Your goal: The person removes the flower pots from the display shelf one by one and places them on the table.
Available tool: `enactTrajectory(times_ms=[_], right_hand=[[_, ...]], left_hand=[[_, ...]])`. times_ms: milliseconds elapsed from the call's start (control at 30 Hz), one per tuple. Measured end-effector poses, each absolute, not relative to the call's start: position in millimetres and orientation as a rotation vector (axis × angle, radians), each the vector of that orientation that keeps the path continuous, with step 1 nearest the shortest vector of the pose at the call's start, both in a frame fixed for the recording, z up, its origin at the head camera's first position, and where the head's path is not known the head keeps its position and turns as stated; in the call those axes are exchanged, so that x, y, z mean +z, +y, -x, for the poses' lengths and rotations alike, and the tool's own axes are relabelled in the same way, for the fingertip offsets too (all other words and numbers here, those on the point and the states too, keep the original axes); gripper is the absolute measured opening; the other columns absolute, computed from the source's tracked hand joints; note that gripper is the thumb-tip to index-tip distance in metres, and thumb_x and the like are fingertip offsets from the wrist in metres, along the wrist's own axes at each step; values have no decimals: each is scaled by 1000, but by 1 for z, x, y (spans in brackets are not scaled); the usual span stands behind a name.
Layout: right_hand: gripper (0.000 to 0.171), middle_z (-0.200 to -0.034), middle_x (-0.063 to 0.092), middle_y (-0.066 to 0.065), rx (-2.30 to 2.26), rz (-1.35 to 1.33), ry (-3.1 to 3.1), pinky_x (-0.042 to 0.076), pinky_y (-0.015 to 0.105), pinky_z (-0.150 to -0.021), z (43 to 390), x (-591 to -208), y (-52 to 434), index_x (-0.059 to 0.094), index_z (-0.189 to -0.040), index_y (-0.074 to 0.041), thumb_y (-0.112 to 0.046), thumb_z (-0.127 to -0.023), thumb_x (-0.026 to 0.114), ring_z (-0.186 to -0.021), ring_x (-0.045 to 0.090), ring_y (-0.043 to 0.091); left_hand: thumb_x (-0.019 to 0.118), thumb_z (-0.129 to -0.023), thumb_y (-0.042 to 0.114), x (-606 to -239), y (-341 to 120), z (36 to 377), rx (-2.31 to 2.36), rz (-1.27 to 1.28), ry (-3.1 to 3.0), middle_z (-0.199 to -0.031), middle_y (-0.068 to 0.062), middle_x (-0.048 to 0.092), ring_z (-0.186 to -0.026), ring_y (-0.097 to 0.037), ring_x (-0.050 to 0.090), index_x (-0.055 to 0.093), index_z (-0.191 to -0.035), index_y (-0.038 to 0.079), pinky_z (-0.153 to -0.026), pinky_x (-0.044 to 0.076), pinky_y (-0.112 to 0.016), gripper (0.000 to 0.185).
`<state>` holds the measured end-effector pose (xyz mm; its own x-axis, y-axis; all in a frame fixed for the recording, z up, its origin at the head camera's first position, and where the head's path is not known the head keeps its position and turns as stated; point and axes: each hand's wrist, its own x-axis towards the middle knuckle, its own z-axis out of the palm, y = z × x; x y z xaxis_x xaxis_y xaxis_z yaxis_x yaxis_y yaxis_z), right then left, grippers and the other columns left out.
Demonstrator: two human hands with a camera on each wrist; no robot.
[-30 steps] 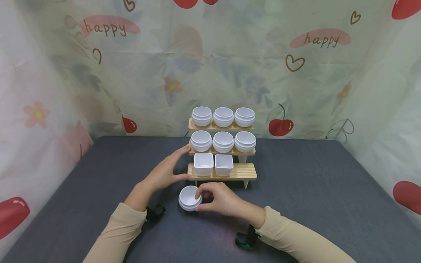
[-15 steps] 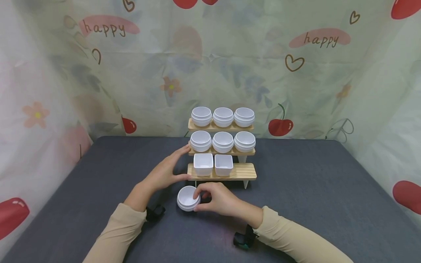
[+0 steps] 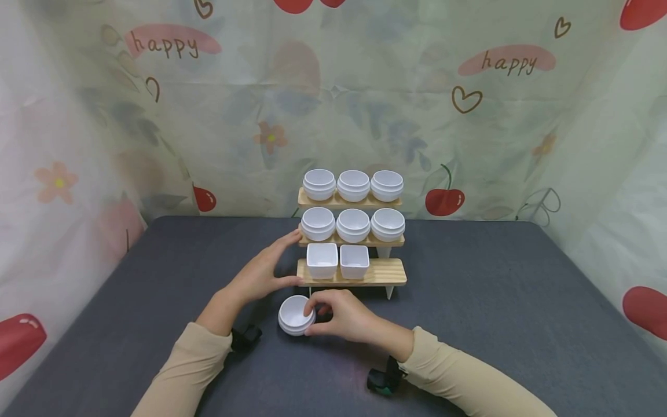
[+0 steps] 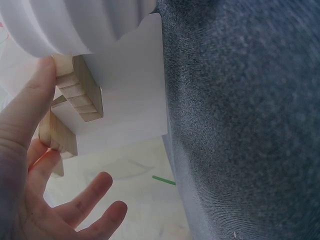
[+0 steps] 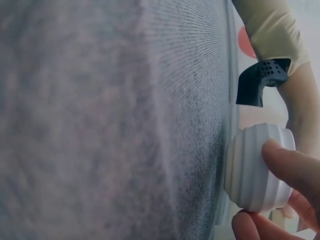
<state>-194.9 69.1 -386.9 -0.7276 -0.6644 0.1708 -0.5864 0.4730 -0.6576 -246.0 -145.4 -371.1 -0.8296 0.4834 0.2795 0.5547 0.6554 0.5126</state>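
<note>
My right hand (image 3: pixel 349 317) pinches the right side of a round white ribbed bowl (image 3: pixel 292 317), thumb on its outer wall and a finger at the rim. The bowl is upright at the front left of a three-tier display stand (image 3: pixel 388 271) with wooden shelves. In the right wrist view its ribbed side (image 5: pixel 250 165) is close over the dark cloth. My left hand (image 3: pixel 260 273) spreads along the stand's left side. The left wrist view shows its thumb (image 4: pixel 30 105) against one wooden shelf end (image 4: pixel 80 92) and a finger at another shelf end (image 4: pixel 57 135).
Several round white bowls (image 3: pixel 354 226) fill the upper and middle shelves, three on each. Two square white cups (image 3: pixel 322 262) stand on the lowest shelf, left and centre. A dark cloth (image 3: pixel 484 301) covers the table. Behind it hangs a printed curtain (image 3: pixel 234 127).
My right hand has shifted slightly left with the round bowl. The left hand and the stand have stayed in place.
</note>
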Motion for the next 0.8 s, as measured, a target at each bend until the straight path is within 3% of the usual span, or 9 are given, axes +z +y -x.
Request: enactTrajectory(times_ms=[800], right_hand=[[23, -94, 68, 3, -1067, 1101, 2572, 52, 19, -75, 198, -387, 69, 65, -91, -11, -17, -74, 79, -82, 65, 15]], left_hand=[[77, -76, 25, -371, -146, 245, -915, 871, -2743, -154, -10, 28, -138, -31, 33, 29, -146, 11, -109, 32, -53, 86]])
